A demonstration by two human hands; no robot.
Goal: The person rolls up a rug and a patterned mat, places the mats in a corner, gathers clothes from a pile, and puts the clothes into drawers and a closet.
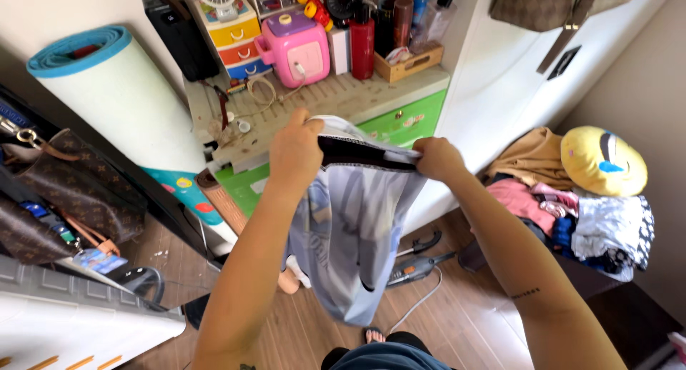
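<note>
big picture first: a cluttered room with a white and teal rolled mat leaning at the left, a green-fronted shelf unit straight ahead, and a clothes pile at the right with a yellow plush cushion on top. in front of the shelf hangs the pale blue-grey shirt, held up at chest height, its long axis running straight down toward the wooden floor, its dark-banded top edge stretched level between the two grips. the left hand is clamped on the left end of that edge, the right hand pinched shut on the right end, both at the same height and equally near. the cloth falls wholly below the fists, slightly toward the left arm. behind it on the shelf sits a small pink appliance.
</note>
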